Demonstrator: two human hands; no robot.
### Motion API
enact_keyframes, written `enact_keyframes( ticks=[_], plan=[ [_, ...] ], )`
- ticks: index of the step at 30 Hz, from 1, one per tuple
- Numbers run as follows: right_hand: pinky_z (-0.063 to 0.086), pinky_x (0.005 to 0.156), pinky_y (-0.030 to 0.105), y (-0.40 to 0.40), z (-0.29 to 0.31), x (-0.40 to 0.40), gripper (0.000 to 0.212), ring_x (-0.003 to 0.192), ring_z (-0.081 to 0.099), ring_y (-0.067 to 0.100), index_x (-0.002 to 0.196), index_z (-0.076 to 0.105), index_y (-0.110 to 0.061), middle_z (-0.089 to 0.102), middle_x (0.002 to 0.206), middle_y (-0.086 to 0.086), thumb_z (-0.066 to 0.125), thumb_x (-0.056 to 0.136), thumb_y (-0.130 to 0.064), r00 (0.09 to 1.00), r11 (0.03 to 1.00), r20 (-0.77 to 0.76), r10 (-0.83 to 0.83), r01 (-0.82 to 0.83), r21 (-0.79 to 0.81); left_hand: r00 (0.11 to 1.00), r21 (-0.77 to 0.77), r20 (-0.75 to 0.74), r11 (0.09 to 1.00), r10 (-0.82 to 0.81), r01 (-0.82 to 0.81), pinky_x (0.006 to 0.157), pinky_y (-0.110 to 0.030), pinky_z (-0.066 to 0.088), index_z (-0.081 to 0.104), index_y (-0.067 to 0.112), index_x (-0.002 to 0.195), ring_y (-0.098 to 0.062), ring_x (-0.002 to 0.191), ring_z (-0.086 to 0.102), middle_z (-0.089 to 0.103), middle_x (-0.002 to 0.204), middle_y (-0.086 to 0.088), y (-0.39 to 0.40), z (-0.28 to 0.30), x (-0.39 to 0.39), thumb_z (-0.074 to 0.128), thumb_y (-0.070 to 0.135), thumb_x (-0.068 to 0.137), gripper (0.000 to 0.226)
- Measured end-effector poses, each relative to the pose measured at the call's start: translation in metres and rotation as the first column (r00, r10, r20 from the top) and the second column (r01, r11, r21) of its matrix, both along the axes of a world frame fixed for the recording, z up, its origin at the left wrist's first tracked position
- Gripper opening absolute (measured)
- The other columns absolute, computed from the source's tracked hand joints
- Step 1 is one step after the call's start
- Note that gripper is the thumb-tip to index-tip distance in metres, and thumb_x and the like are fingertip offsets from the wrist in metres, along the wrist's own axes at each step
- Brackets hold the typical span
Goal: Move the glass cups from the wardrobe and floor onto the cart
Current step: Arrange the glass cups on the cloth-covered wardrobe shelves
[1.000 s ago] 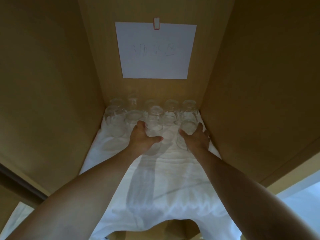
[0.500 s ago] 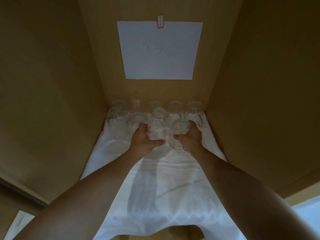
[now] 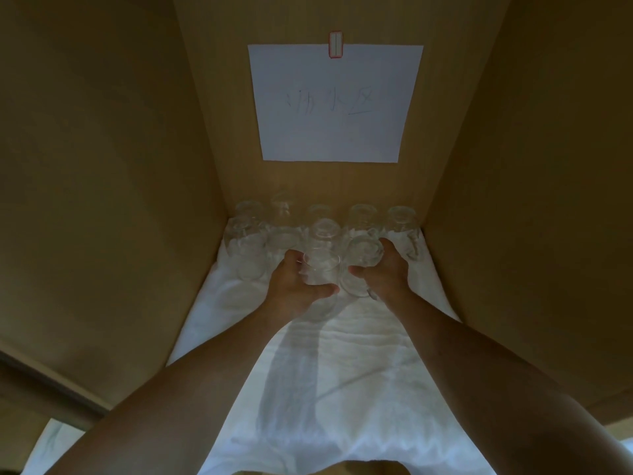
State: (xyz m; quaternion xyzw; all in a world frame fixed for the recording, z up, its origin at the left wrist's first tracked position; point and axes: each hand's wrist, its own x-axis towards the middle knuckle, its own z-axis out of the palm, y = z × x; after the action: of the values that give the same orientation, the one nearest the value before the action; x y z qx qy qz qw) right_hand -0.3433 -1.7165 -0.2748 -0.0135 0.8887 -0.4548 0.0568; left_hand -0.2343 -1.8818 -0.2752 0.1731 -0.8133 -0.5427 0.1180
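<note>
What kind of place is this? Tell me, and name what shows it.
Probably the inside of a wooden wardrobe or cabinet compartment used for storing glassware: plain wood panel walls close it in, a white cloth lines the shelf, glass cups stand in rows at the back, and a handwritten paper sign hangs on the rear panel.

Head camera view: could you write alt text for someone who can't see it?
Inside a wooden wardrobe, the left hand and right hand each hold a glass cup above a white cloth. More cups stand behind, below a paper note.
</note>
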Motion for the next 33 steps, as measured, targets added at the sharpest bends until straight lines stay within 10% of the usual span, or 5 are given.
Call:
enact_keyframes(
  ticks=[7, 16, 20, 28, 33],
  plan=[
    [0.046, 0.108, 0.038, 0.01, -0.003, 0.026, 0.11, 0.136, 0.049, 0.03, 0.158, 0.026, -0.017, 0.047, 0.151, 0.011, 0.092, 0.071, -0.029, 0.998, 0.995, 0.038, -0.041, 0.044, -0.093, 1.0, 0.002, -0.012, 1.0, 0.0, 0.0, 0.085, -0.037, 0.055, 0.05, 0.024, 0.105, -0.014, 0.091, 0.06, 0.058, 0.102, 0.008, 0.004, 0.0, 0.004, 0.1, 0.031, 0.054, 0.072],
    [0.044, 0.081, 0.027, 0.037, -0.01, 0.066, 0.022, 0.105, 0.066, 0.026, 0.106, 0.073, -0.012, 0.072, 0.11, 0.009, 0.068, 0.094, -0.03, 0.954, 0.947, -0.041, -0.298, 0.291, -0.135, 0.999, 0.074, 0.006, 0.996, 0.048, -0.049, 0.082, -0.042, 0.055, 0.053, 0.02, 0.095, -0.018, 0.081, 0.059, 0.059, 0.091, 0.003, 0.022, 0.02, 0.006, 0.094, 0.051, 0.039, 0.077],
    [0.057, 0.092, 0.046, 0.041, -0.004, 0.071, 0.043, 0.101, 0.066, 0.03, 0.107, 0.068, -0.014, 0.068, 0.105, 0.009, 0.047, 0.103, -0.051, 0.952, 0.937, 0.277, -0.129, 0.209, -0.281, 0.998, 0.149, -0.059, 0.989, 0.02, -0.012, 0.071, -0.031, 0.054, 0.052, 0.023, 0.096, -0.015, 0.089, 0.065, 0.063, 0.101, 0.002, 0.047, 0.04, 0.006, 0.091, 0.053, 0.046, 0.07],
    [0.061, 0.073, 0.05, 0.068, 0.006, 0.091, 0.06, 0.097, 0.073, 0.04, 0.115, 0.066, -0.008, 0.075, 0.102, 0.017, 0.054, 0.096, -0.063, 0.864, 0.579, 0.483, 0.142, 0.323, -0.748, 0.99, 0.206, -0.124, 0.975, -0.062, 0.087, 0.089, -0.049, 0.057, 0.052, 0.017, 0.104, -0.023, 0.102, 0.066, 0.062, 0.108, -0.001, 0.086, 0.065, 0.006, 0.09, 0.048, 0.053, 0.071],
    [0.061, 0.079, 0.058, 0.074, 0.03, 0.089, 0.04, 0.107, 0.067, 0.039, 0.12, 0.064, -0.005, 0.065, 0.106, 0.018, 0.065, 0.098, -0.039, 0.91, 0.43, 0.397, 0.121, 0.312, -0.847, 0.985, 0.147, -0.15, 0.983, -0.089, 0.111, 0.08, -0.026, 0.054, 0.055, 0.022, 0.104, -0.014, 0.101, 0.065, 0.062, 0.106, 0.006, 0.089, 0.071, 0.001, 0.095, 0.036, 0.065, 0.058]
  ],
)
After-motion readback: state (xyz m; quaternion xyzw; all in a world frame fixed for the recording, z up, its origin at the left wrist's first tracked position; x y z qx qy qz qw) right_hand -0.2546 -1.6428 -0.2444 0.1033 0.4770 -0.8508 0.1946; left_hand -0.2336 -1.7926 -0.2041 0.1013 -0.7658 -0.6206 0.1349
